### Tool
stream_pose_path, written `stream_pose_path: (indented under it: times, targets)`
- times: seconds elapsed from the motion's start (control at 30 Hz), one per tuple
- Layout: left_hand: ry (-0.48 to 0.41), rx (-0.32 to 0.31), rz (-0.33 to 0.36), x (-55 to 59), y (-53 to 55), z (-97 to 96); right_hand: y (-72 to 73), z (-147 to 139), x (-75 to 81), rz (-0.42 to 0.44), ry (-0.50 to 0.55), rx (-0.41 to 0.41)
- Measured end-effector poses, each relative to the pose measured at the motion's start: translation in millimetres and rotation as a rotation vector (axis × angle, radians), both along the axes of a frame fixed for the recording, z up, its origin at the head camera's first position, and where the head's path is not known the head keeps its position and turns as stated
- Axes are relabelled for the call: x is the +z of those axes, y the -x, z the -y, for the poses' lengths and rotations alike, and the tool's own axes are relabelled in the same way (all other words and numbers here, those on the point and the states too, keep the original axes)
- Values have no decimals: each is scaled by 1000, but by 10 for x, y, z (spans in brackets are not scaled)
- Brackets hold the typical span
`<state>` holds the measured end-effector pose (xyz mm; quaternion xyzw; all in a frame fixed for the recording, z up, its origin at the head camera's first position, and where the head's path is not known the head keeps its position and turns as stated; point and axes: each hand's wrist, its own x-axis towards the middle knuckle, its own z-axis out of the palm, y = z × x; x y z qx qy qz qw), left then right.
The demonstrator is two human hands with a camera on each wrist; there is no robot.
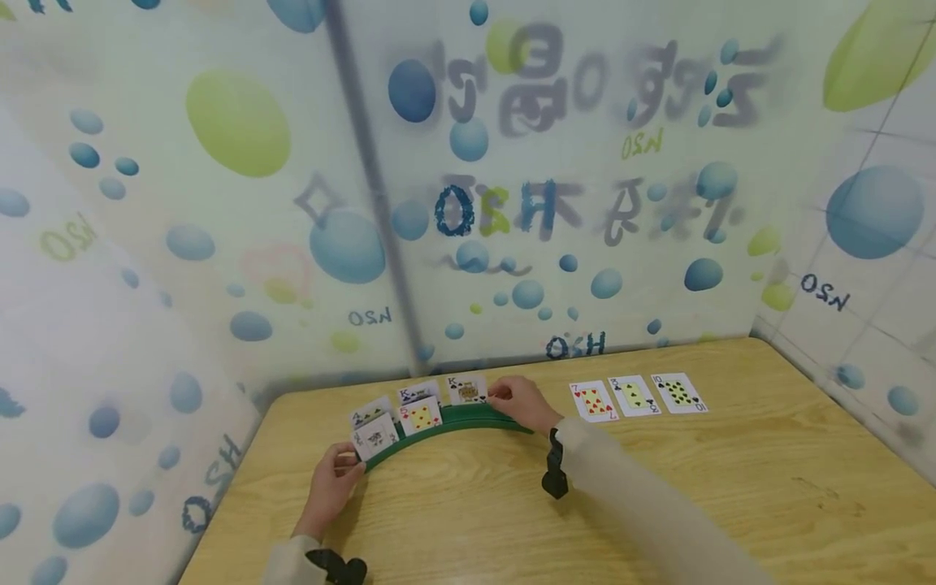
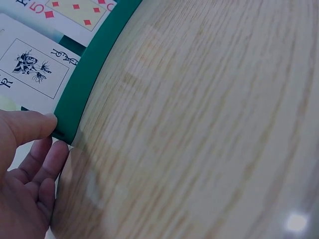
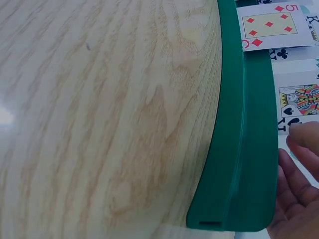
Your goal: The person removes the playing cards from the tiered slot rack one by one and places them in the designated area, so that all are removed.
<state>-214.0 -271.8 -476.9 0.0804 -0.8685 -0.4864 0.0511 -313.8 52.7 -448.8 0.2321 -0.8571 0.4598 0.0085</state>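
A curved green card holder (image 1: 471, 416) lies on the table with playing cards standing in it. My left hand (image 1: 336, 483) grips its left end, thumb on top beside the joker (image 2: 35, 67) and fingers below. Right of the joker, the five of diamonds (image 1: 422, 418) leans in the front row. Behind these two stand a black-suited card (image 1: 371, 412) and a king of clubs (image 1: 417, 392), both partly covered. At the holder's right part my right hand (image 1: 526, 402) pinches the edge of a king of spades (image 1: 466, 391), its other fingers behind the holder.
On the table (image 1: 468, 512) to the right, a seven of hearts (image 1: 594, 400), a black three (image 1: 634, 396) and a black ten (image 1: 680, 393) lie face up in a row. A patterned wall covering (image 1: 512, 260) rises directly behind the table's back edge.
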Motion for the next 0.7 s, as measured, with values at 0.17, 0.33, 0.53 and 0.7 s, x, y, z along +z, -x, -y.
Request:
stream_pose_path:
  times: [0.17, 0.33, 0.53, 0.7]
  targets:
    - [1, 0, -12, -3, -8, -1, 17, 52, 5, 20, -2, 5]
    - [4, 1, -6, -6, -16, -1, 54, 101, -19, 41, -27, -37]
    - [5, 3, -3, 1, -21, -1, 83, 126, -36, 49, -36, -62]
    - [1, 2, 3, 7, -10, -3, 72, 104, -26, 46, -14, -61]
